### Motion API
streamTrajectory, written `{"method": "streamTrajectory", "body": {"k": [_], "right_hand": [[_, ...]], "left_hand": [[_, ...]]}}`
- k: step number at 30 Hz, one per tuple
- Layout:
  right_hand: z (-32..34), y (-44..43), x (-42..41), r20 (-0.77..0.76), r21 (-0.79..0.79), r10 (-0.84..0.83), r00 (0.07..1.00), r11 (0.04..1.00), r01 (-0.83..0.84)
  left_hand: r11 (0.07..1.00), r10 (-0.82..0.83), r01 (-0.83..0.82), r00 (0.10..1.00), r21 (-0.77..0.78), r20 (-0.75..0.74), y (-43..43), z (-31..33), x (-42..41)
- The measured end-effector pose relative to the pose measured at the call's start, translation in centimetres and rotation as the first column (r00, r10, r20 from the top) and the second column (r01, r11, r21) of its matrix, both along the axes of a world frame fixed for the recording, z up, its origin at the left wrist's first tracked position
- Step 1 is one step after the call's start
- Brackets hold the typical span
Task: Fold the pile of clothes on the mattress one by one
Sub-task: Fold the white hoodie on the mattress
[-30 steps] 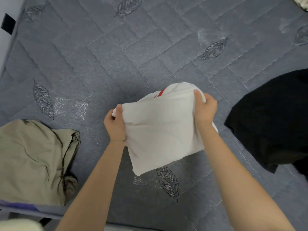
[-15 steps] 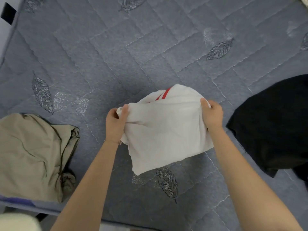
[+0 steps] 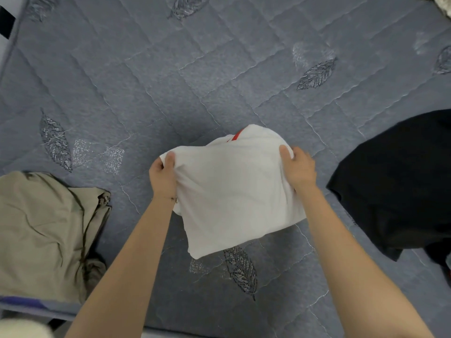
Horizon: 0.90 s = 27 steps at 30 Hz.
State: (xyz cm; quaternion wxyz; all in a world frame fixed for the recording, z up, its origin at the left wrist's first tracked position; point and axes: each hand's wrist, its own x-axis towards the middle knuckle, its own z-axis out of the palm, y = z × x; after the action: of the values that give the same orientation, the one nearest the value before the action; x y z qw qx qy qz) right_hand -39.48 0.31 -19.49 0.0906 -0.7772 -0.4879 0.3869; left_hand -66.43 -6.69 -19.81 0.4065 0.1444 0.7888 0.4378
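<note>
The white cloth (image 3: 234,198) is held up over the near middle of the mattress (image 3: 170,81), between two bare hands. The left hand (image 3: 162,176) grips its top left corner, with the thumb on top. The right hand (image 3: 299,169) grips the top right corner the same way. The other fingers of both hands are tucked behind the cloth and cannot be seen.

A small red stripe (image 3: 238,135) peeks out at the far top of the cloth. The rest of it is hidden in the fold. What kind of clothing the cloth is cannot be told. Its low corner hangs over a sewn leaf (image 3: 241,272) and hides the leaf's top. It is not clear if that corner touches the mattress.

A tan cloth (image 3: 41,235) lies crumpled at the near left corner, and its left side is cut off. A black cloth (image 3: 395,186) lies along the right edge, and it is cut off too. A pale thing (image 3: 443,6) shows at the far right corner, too little of it to tell what it is. A blurry pale thing (image 3: 22,328) sits past the near edge on the left.

Bare grey quilt shows between the white cloth and the tan cloth. A thinner strip shows between the white cloth and the black cloth. The far half of the mattress is wide, open quilt, out to the left edge.
</note>
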Motion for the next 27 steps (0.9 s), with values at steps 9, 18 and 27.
{"method": "streamTrajectory", "body": {"k": [9, 18, 27], "right_hand": [[1.4, -1.1, 1.2, -0.195, -0.321, 0.016, 0.981, 0.944, -0.079], [4.9, -4.5, 2.0, -0.159, -0.411, -0.011, 0.987, 0.91, -0.056], [3.7, -9.5, 1.9, -0.382, -0.378, -0.169, 0.908, 0.926, 0.014]], "left_hand": [[0.949, 0.085, -0.091, 0.996, -0.303, -0.032, -4.3, 0.5, 4.4], [0.981, -0.009, 0.037, 0.989, -0.188, 0.149, -6.1, 3.7, 4.7], [0.838, -0.33, 0.395, 0.916, -0.376, 0.226, -8.7, 2.0, 1.6]]}}
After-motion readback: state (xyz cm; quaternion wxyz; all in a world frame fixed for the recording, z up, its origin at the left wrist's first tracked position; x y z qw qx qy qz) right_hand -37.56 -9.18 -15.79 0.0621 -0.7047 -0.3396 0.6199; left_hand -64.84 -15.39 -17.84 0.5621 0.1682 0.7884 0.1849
